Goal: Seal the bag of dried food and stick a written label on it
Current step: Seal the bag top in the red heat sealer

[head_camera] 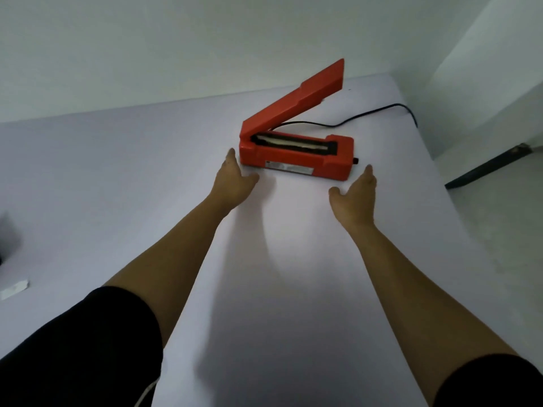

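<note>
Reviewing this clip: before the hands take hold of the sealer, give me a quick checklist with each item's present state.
1. Red plastic heat sealer open, hinged bar raised: ok.
2. Left hand open, holding nothing, near the sealer's left end: ok.
3. Right hand open, holding nothing, near its right end: ok.
4. Black power cord plugged in: cannot tell; it runs out of sight.
5. Bag of dried food within view: not ok; none visible.

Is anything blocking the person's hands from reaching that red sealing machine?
Nothing visible does. The left hand and right hand reach with straight fingers toward the red sealer, with only table between. Its lid is raised.
</note>
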Demonstrator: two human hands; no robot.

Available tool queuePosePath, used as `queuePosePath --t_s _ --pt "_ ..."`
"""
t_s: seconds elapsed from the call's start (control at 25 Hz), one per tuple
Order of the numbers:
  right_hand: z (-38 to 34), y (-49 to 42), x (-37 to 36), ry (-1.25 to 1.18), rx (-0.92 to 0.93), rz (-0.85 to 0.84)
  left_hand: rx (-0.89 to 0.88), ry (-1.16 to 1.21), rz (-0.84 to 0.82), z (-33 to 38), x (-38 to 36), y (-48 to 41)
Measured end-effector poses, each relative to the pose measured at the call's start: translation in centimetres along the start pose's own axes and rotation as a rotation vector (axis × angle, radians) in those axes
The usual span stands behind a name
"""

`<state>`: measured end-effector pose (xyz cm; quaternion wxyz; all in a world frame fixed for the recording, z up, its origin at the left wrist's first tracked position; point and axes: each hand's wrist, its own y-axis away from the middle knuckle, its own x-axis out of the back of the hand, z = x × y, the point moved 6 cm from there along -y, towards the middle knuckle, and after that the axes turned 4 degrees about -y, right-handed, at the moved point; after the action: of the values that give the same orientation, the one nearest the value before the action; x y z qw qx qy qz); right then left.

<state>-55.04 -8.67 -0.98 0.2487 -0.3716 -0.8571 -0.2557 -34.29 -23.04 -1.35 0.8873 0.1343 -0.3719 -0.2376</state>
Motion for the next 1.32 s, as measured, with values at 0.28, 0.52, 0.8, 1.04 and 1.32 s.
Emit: queuePosePath --t_s 0.28,0.52,0.8,1.04,1.32 --pt "0.0 0.0 -1.1 -0.12 0.057 -0.146 -0.007 0.158 -0.04 1.5 1.1 -0.4" --pt "2.2 7.1 -0.5 -0.114 0.045 -0.143 -0.045 0.105 -0.097 -1.6 1.7 4.3" --pt "4.8 13.7 -0.4 -0.124 0.012 -0.073 -0.092 0.049 -0.103 -4.8 1.3 8.8" --pt "6.7 14.8 -0.7 -0.098 -0.106 -0.011 -0.119 -0.01 -0.101 -6.2 1.6 9.5" --pt "3.2 21.8 -7.1 -0.093 -0.041 -0.016 -0.133 -0.091 0.005 -11.7 7.0 13.2"
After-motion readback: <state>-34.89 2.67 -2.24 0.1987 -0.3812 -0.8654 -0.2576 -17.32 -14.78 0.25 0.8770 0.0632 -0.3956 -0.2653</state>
